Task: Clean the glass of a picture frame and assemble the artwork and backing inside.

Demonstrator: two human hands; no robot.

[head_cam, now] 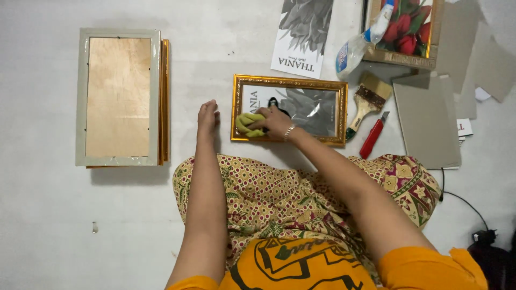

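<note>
Two hands at work over a gold picture frame [289,110] lying flat on the floor [43,225], its long side running left to right.

The right hand [275,122] presses a yellow cloth [246,124] onto the glass at the frame's left end, fingers curled around it; the left hand [207,116] rests open on the floor just beside the frame.

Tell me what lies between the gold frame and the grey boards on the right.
In the head view, a paintbrush and a red utility knife lie on the floor between the gold frame and the grey boards.
</note>
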